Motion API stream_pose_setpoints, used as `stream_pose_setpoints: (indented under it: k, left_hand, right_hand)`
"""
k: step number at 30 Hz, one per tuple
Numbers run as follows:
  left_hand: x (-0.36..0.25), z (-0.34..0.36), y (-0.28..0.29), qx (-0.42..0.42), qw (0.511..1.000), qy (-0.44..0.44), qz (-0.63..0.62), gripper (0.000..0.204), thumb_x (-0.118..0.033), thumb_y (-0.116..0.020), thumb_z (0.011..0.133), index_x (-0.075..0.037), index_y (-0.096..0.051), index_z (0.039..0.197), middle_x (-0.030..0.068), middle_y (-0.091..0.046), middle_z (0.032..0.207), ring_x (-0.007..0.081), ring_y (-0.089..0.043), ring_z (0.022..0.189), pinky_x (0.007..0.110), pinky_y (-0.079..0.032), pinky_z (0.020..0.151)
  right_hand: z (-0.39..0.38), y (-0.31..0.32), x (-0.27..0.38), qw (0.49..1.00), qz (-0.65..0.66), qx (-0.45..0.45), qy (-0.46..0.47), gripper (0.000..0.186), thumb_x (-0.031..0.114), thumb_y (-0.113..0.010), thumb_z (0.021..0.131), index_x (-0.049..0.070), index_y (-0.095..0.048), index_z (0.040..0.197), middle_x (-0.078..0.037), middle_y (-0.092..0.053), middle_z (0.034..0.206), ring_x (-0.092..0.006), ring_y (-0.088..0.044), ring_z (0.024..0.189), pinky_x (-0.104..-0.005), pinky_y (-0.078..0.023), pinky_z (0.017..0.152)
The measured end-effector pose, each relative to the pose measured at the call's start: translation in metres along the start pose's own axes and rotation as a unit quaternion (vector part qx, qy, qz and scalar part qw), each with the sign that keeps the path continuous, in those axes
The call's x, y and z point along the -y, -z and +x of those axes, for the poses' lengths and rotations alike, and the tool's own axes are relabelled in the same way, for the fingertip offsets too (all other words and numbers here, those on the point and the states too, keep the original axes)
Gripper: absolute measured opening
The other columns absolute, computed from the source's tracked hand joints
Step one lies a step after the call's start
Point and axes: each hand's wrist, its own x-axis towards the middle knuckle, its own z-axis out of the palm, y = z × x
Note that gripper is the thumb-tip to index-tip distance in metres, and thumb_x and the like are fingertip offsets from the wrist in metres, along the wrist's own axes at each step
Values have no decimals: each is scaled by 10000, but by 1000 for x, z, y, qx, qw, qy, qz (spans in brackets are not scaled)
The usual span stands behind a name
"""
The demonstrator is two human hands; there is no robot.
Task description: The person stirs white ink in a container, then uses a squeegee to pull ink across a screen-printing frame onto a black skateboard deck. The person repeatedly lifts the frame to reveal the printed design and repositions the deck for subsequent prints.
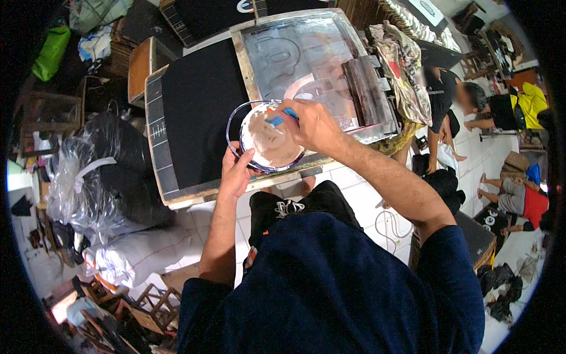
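Observation:
A round tub (254,165) of creamy off-white paste (272,141) is tipped toward me at the near edge of the table, its thin hoop handle (230,121) swung out to the left. My left hand (236,171) grips its lower-left rim, thumb over the edge and fingers beneath. Over the tub's far right side, my right hand (309,125) is closed round a small blue tool (276,120) that reaches toward the paste. The fist hides most of the tool, so its exact kind cannot be told. Beyond the tub lies a framed mesh screen (321,47) with a hazy, smeared surface.
Black fabric (203,94) covers the board left of the screen. A dark bar-shaped block (362,88) rests on the screen's right side, beside a crumpled patterned cloth (404,71). Plastic-wrapped bundles (106,171) stand at left. Several people (445,97) are low on the tiled floor at right.

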Motion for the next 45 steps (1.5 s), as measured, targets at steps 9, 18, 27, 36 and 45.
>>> stream_pose_setpoints:
  k: [9, 18, 27, 36, 45]
  left_hand:
    - [-3, -5, -10, -26, 999, -20, -2, 230, -123, -653, 1009, -116, -484, 1164, 59, -651, 1022, 176, -712, 823, 382, -653, 606]
    - [-3, -5, -9, -16, 999, -12, -26, 227, -119, -673, 997, -115, -485, 1125, 63, -657, 998, 181, -711, 796, 371, -652, 586]
    - [2, 2, -2, 24, 1000, 10, -15, 262, -112, -661, 1005, -88, -465, 1177, 72, -652, 1053, 176, -718, 805, 378, -668, 610]
    - [2, 5, -2, 45, 999, -9, 1, 241, -106, -668, 1006, -55, -465, 1126, 95, -652, 997, 168, -703, 764, 347, -662, 602]
    - [-2, 6, -3, 39, 999, 3, 14, 240, -94, -622, 1030, -71, -447, 1193, 96, -642, 1062, 180, -701, 856, 355, -662, 621]
  right_hand:
    - [8, 12, 3, 998, 35, -38, 47, 156, 86, -671, 867, -5, -686, 994, -243, -703, 847, -452, -692, 788, -501, -562, 726]
    - [1, 9, 2, 994, 66, -80, -14, 131, 75, -660, 912, 38, -727, 1018, -265, -703, 805, -426, -718, 754, -452, -569, 648]
    - [4, -6, 25, 987, 53, -27, -151, 119, 89, -726, 925, 25, -696, 1021, -162, -699, 745, -267, -662, 608, -389, -511, 580]
    - [1, -13, 52, 980, 44, 0, -192, 136, 52, -715, 917, 28, -707, 1051, -165, -748, 897, -294, -739, 797, -377, -553, 681]
    - [-7, -21, 47, 974, 59, -74, -208, 101, 69, -686, 946, 33, -717, 1035, -151, -727, 817, -240, -709, 691, -366, -544, 609]
